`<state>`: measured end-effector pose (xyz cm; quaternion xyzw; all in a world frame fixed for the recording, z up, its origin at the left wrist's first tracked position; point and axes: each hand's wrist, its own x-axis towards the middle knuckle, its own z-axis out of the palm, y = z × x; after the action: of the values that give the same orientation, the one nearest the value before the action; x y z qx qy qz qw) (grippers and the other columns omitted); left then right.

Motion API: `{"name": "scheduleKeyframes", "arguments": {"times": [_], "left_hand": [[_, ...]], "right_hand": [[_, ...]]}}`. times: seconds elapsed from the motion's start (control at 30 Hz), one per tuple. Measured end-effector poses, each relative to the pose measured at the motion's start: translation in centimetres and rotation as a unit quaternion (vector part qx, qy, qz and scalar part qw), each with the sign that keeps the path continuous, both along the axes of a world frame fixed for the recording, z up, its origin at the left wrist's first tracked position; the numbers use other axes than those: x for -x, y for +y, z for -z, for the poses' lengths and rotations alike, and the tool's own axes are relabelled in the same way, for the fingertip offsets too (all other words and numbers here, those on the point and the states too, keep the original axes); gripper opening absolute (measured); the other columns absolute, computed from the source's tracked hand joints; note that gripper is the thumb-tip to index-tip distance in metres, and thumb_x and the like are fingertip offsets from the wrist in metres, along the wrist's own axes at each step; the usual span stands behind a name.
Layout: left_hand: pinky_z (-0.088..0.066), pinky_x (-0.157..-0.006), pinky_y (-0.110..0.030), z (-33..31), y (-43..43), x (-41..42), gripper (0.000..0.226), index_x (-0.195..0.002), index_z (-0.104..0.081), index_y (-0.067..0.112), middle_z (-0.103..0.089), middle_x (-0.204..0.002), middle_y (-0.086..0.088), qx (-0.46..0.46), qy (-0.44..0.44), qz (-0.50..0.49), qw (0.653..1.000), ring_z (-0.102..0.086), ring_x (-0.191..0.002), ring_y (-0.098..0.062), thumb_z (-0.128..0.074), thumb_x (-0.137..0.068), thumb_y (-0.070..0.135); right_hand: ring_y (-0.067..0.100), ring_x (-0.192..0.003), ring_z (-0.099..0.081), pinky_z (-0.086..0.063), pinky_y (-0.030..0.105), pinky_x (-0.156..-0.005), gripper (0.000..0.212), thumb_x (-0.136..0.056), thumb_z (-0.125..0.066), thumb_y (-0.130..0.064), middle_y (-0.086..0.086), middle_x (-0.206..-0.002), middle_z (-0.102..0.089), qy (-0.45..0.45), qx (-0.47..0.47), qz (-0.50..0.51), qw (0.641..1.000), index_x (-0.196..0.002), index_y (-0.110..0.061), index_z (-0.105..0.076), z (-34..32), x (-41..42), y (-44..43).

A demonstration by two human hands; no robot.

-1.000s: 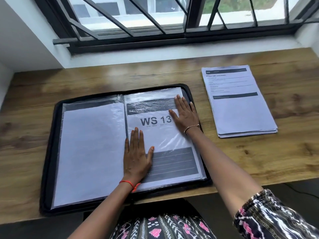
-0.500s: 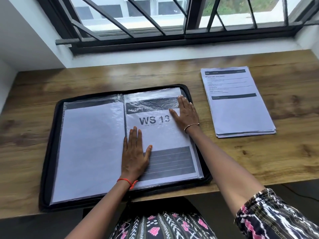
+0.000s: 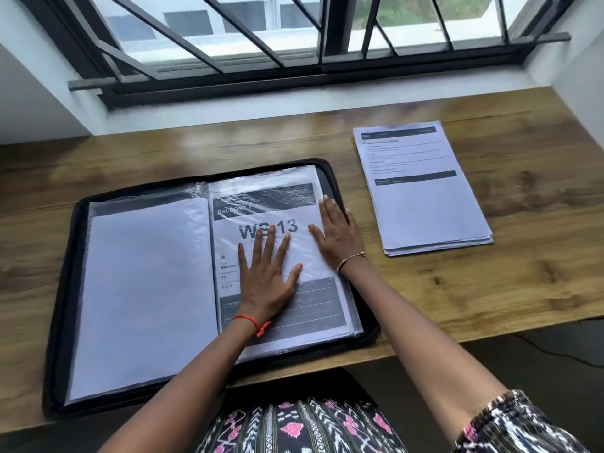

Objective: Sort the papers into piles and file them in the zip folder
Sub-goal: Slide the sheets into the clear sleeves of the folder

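Note:
A black zip folder (image 3: 63, 289) lies open on the wooden desk, its clear plastic sleeves holding papers. The right sleeve shows a sheet printed "WS 13" (image 3: 284, 196); the left sleeve (image 3: 143, 289) shows a blank white page. My left hand (image 3: 266, 276) lies flat with spread fingers on the middle of the "WS 13" sleeve. My right hand (image 3: 336, 228) lies flat on the same sleeve near its right edge. A stack of printed papers (image 3: 421, 197) sits on the desk to the right of the folder, untouched.
The wooden desk (image 3: 523, 256) runs under a window with black bars (image 3: 327, 44). White walls close in at both ends. The folder's near edge overhangs the desk's front edge. A dark cable (image 3: 555, 351) lies on the floor at the right.
My left hand has slid up and to the right from the fold onto the middle of the "WS 13" sleeve. My right hand stays near the sleeve's right edge.

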<state>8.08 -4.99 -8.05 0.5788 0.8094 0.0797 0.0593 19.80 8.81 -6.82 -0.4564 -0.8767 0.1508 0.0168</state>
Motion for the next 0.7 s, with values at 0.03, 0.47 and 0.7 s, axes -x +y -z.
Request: {"name": "scheduleKeyframes", "arguments": {"times": [0.03,0.47,0.7], "left_hand": [[0.007,-0.113,-0.046,0.1,0.0,0.0,0.067,-0.146,-0.026,0.025,-0.017,-0.156,-0.004,-0.002,0.004,0.000,1.000,-0.006,-0.143,-0.018,-0.023,-0.088,0.058],[0.016,-0.113,-0.039,-0.4,-0.1,0.4,0.073,-0.145,-0.001,0.031,0.007,-0.155,0.008,-0.050,-0.115,-0.013,0.992,0.006,-0.144,-0.009,-0.017,-0.082,0.065],[-0.009,-0.111,-0.013,-3.9,-0.6,1.9,0.065,-0.142,-0.025,0.028,-0.011,-0.156,0.001,-0.202,-0.385,-0.070,0.898,-0.009,-0.139,0.000,-0.041,-0.084,0.053]], "right_hand": [[0.015,-0.145,-0.006,-0.003,0.036,-0.116,0.063,-0.099,-0.029,-0.042,0.005,-0.158,-0.006,0.002,0.005,0.010,1.000,-0.148,-0.008,-0.011,-0.1,-0.1,-0.1],[0.012,-0.059,-0.046,-0.037,0.023,-0.058,0.024,-0.074,-0.073,-0.013,0.009,-0.064,-0.053,0.235,0.117,0.054,0.963,-0.059,-0.007,-0.055,-2.9,-0.9,0.2],[0.014,-0.028,-0.047,-0.040,0.019,-0.031,0.028,-0.080,-0.056,0.008,0.010,-0.050,-0.053,0.286,0.398,0.035,0.871,-0.054,-0.004,-0.053,-10.0,3.3,0.5]]}}
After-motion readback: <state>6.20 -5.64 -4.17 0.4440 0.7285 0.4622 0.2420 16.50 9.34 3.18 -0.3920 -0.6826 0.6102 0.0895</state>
